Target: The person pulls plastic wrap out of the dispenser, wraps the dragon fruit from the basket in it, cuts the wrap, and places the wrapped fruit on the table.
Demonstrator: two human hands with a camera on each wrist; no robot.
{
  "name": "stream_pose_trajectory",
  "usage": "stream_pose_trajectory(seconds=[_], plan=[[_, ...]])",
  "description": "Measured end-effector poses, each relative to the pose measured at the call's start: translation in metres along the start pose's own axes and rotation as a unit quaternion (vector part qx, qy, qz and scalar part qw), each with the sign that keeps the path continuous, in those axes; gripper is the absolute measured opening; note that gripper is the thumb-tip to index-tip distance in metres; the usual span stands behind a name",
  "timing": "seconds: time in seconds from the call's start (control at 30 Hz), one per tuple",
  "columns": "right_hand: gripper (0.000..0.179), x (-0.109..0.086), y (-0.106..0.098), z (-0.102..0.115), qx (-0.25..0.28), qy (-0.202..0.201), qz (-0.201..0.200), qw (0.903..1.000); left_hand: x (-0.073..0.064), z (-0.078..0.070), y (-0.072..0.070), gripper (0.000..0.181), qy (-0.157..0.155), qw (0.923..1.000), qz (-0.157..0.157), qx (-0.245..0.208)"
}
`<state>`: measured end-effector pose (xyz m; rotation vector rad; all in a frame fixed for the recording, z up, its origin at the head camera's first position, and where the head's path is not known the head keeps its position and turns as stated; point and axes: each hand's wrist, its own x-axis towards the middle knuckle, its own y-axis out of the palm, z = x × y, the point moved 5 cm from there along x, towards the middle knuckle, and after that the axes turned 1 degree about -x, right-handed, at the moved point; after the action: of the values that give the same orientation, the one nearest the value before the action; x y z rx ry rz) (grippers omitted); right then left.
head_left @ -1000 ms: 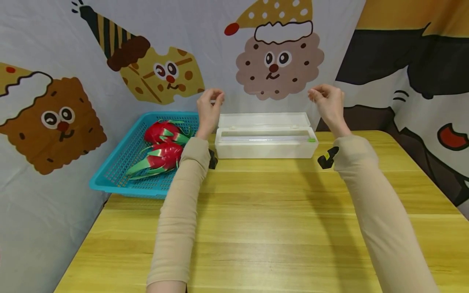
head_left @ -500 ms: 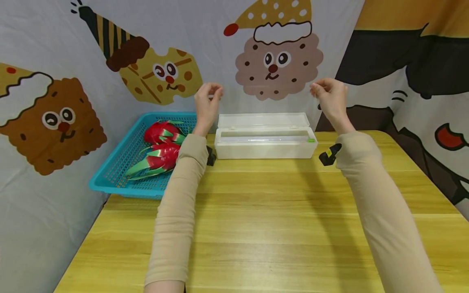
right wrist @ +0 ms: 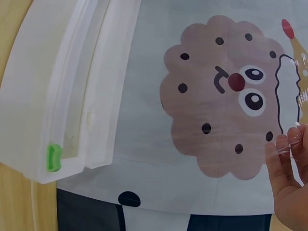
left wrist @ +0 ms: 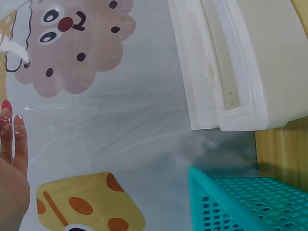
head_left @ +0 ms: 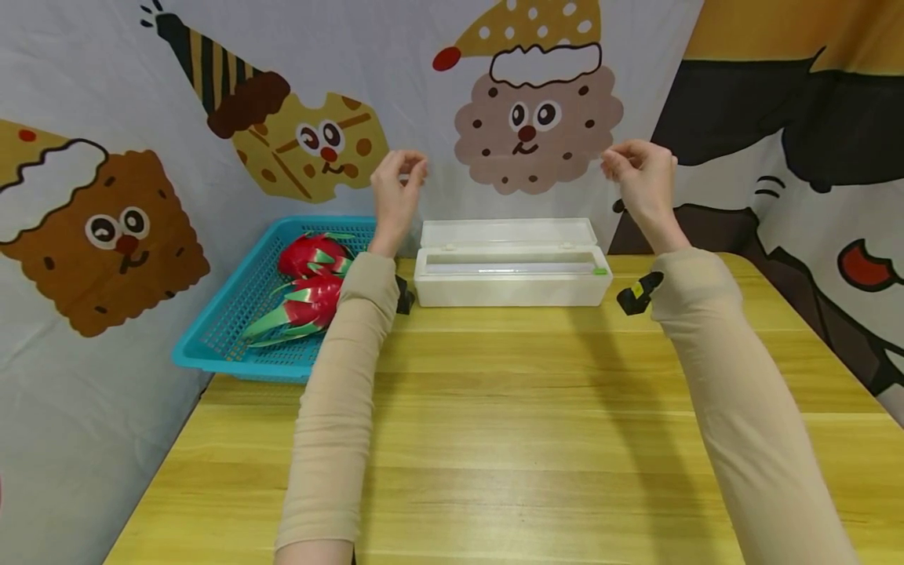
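Observation:
A white cling film dispenser (head_left: pixel 512 290) stands at the back of the table with its lid (head_left: pixel 508 232) tipped up. A green slider (head_left: pixel 599 271) sits at its right end. Above the box, my left hand (head_left: pixel 398 196) pinches one side of clear cling film, and my right hand (head_left: pixel 646 184) pinches the other side. The film is almost invisible in the head view. Bunched film (right wrist: pixel 285 150) shows at the right fingertips in the right wrist view, and glossy film (left wrist: pixel 14 48) catches light near the left hand (left wrist: pixel 12 178) in the left wrist view.
A blue plastic basket (head_left: pixel 247 369) stands at the left, partly behind my left arm. Two red dragon fruits (head_left: pixel 314 302) with green scales lie in it. A cartoon-printed cloth (head_left: pixel 438 118) hangs behind the wooden table (head_left: pixel 508 439).
Both hands have risen a little above the dispenser, still pinching the film. The left has drifted slightly left and the right slightly right. Box and basket stay in place.

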<state>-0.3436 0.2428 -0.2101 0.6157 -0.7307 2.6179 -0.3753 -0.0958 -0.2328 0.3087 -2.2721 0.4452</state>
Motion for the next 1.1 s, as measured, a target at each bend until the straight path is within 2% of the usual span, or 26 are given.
stream_pose_trajectory(seconds=[0.3,0.83,1.1], plan=[[0.02,0.002,-0.005,0.005,0.015,0.005,-0.003,0.9999,0.005,-0.008,-0.003,0.023,0.005,1.0,-0.002,0.007],[0.02,0.008,-0.014,0.022,0.03,-0.017,-0.02,0.9992,0.016,-0.022,-0.009,0.022,0.01,0.9998,-0.015,-0.009],[0.019,0.01,-0.019,0.03,0.041,-0.009,-0.031,0.9986,0.023,-0.031,-0.012,0.022,0.01,0.9995,-0.026,-0.017]])
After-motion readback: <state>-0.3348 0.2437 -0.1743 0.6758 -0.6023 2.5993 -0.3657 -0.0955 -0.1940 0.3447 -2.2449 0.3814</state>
